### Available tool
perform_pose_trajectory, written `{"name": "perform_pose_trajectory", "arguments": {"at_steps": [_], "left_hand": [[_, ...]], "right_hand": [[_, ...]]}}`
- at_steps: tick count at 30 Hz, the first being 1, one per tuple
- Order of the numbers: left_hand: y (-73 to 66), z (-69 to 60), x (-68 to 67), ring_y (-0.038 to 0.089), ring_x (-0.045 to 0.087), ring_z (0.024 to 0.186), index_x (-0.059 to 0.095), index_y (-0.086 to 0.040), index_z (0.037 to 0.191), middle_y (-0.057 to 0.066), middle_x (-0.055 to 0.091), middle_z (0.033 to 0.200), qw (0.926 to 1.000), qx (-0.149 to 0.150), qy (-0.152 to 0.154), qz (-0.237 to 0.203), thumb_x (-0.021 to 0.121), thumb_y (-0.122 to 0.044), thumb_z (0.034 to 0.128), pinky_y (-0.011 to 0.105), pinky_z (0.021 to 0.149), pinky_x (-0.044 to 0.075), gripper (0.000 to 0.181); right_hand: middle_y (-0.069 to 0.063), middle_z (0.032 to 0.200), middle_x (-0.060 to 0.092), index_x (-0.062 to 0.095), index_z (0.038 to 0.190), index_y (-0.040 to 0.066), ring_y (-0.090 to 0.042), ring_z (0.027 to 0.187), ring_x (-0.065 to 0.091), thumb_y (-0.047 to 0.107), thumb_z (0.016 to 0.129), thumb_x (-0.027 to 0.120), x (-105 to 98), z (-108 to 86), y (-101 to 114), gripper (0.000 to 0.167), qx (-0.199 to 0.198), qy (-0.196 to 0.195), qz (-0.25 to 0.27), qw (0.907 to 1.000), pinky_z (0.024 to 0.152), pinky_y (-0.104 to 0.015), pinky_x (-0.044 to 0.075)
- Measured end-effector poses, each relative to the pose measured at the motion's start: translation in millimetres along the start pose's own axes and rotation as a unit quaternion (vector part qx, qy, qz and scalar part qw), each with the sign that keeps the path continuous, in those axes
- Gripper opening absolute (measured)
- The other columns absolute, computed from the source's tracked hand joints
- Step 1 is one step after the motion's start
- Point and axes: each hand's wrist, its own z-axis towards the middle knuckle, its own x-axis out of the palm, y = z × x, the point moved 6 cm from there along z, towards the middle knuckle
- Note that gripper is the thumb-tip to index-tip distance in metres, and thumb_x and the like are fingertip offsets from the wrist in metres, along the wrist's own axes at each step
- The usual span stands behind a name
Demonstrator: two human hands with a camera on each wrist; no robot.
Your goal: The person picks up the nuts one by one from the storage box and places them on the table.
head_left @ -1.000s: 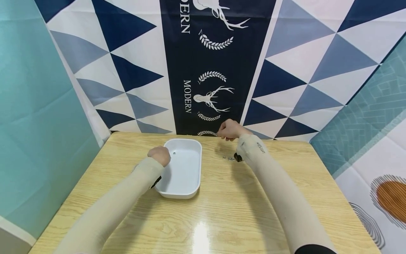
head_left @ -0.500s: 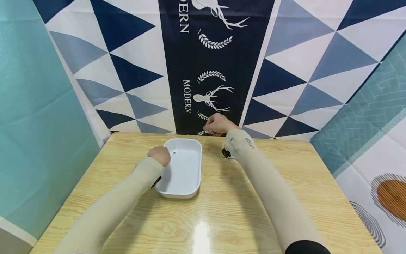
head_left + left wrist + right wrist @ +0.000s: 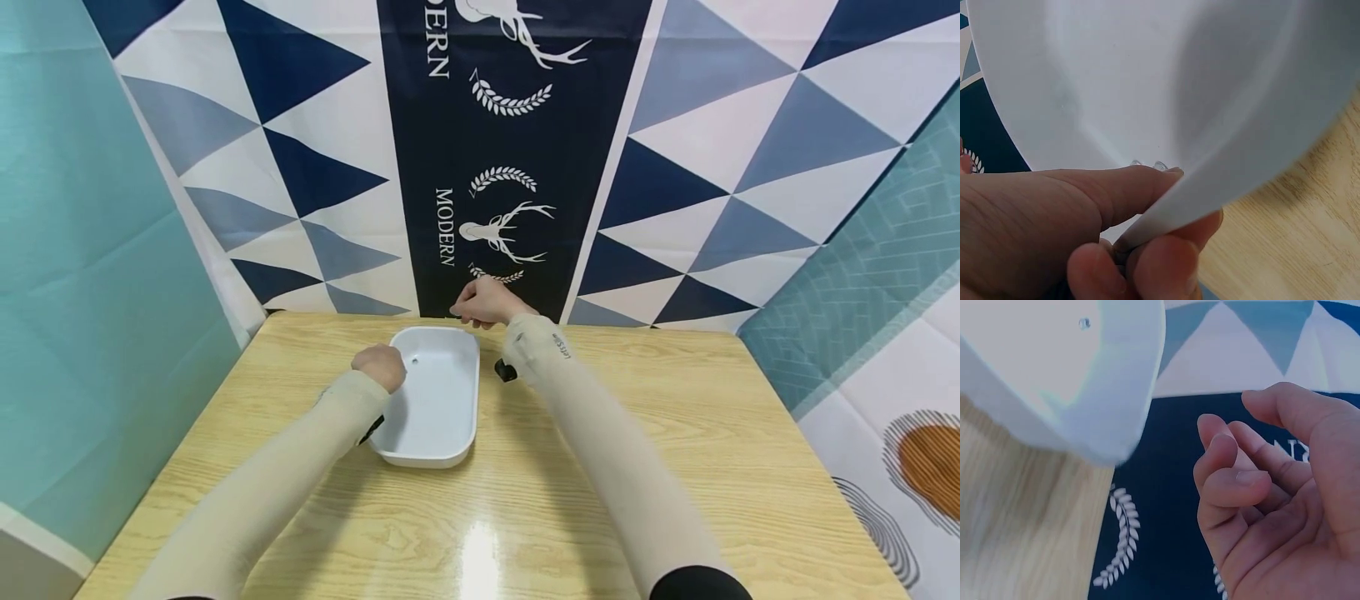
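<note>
My left hand (image 3: 378, 367) grips the left rim of a white rectangular tub (image 3: 442, 417). In the left wrist view its thumb (image 3: 1135, 187) lies inside the wall, with curled fingers (image 3: 1166, 265) outside. Small clear glass-like beads (image 3: 1160, 165) rest in the tub, partly hidden by the thumb. My right hand (image 3: 487, 302) hovers just beyond the tub's back right corner, fingers bent toward the thumb. Its right wrist view shows a gap between thumb and fingertips, with no object visible there; a tiny greyish speck at the fingertips in the head view is too small to identify.
A pale wood-grain table (image 3: 600, 458) carries the tub near its back edge. Behind it hangs a patterned cloth (image 3: 660, 208) with triangles and a dark deer panel. A teal panel (image 3: 112, 333) borders the left side.
My right hand has moved left from above the table's back edge to the tub's back right corner. Small beads on the table seen earlier are hidden from view now. The left hand stays put.
</note>
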Motion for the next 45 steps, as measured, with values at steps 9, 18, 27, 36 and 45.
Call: {"name": "perform_pose_trajectory", "arguments": {"at_steps": [9, 18, 27, 36, 45], "left_hand": [[-1.1, -3.2, -2.1, 0.013, 0.051, 0.058, 0.073, 0.004, 0.112, 0.007, 0.061, 0.07, 0.9999, 0.003, -0.012, 0.008, 0.054, -0.026, 0.1079, 0.026, 0.057, 0.051, 0.036], [-1.2, 4.7, 1.3, 0.013, 0.054, 0.062, 0.073, 0.0, 0.108, 0.006, 0.061, 0.072, 0.9999, -0.011, -0.002, 0.007, 0.053, -0.028, 0.1082, 0.027, 0.057, 0.049, 0.034], [0.2, 9.6, 5.3, 0.014, 0.054, 0.066, 0.072, -0.003, 0.108, 0.006, 0.06, 0.078, 0.9999, -0.01, 0.006, 0.002, 0.053, -0.027, 0.1083, 0.028, 0.059, 0.048, 0.031], [0.7, 13.9, 5.1, 0.017, 0.063, 0.077, 0.072, -0.002, 0.116, 0.012, 0.071, 0.097, 0.9998, -0.015, 0.009, -0.009, 0.053, -0.03, 0.108, 0.034, 0.071, 0.058, 0.035], [3.0, 12.7, 4.4, 0.019, 0.066, 0.085, 0.07, -0.003, 0.122, 0.013, 0.071, 0.107, 0.9997, -0.02, 0.011, -0.011, 0.053, -0.027, 0.108, 0.037, 0.077, 0.06, 0.033]], "right_hand": [[-0.015, 0.095, 0.076, 0.074, 0.103, 0.003, -0.014, 0.063, 0.059, 0.023, 0.097, 0.07, 28, 4.6, 9, 0.021, -0.01, 0.011, 0.018, 0.9997, 0.057, -0.025, 0.051], [-0.012, 0.092, 0.076, 0.072, 0.112, -0.003, -0.014, 0.065, 0.062, 0.016, 0.1, 0.064, 55, 12.4, 4, 0.023, 0.008, 0.033, 0.036, 0.9988, 0.058, -0.023, 0.053], [-0.008, 0.085, 0.07, 0.071, 0.104, -0.002, -0.011, 0.063, 0.059, 0.011, 0.099, 0.063, 81, 15.4, 1, 0.016, 0.01, 0.041, 0.026, 0.9988, 0.059, -0.021, 0.054], [-0.003, 0.076, 0.061, 0.069, 0.098, 0.002, -0.013, 0.062, 0.055, 0.011, 0.098, 0.067, 99, 20.5, 1, 0.009, 0.02, 0.092, -0.026, 0.9952, 0.058, -0.023, 0.051], [-0.004, 0.078, 0.064, 0.073, 0.118, 0.009, -0.012, 0.06, 0.055, 0.014, 0.099, 0.066, 115, 29.4, 0, 0.02, 0.026, 0.109, -0.074, 0.991, 0.055, -0.021, 0.047]]}}
